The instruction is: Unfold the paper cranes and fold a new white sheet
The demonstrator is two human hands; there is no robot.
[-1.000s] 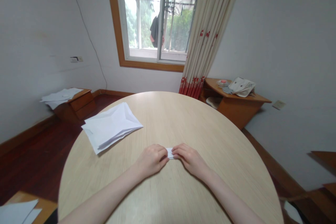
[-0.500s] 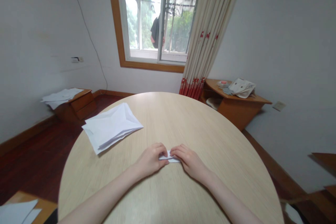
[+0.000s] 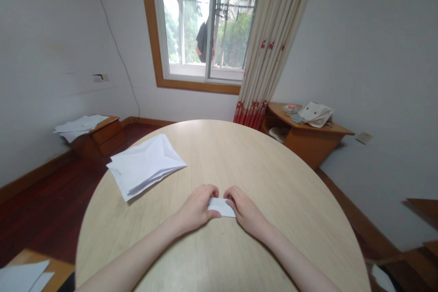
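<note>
A small folded piece of white paper lies on the round light-wood table between my two hands. My left hand pinches its left end with curled fingers. My right hand grips its right end the same way. Both hands rest on the table top near its middle, with the fingertips almost meeting above the paper. Most of the paper is covered by my fingers.
A stack of folded white sheets lies on the table's left part. A low wooden cabinet with papers stands at the left wall. Another cabinet with a bag stands right of the striped curtain. More paper lies at bottom left.
My fingers have shifted on the small paper and more of its white surface shows between my hands now. Both hands stay in about the same spot on the table.
</note>
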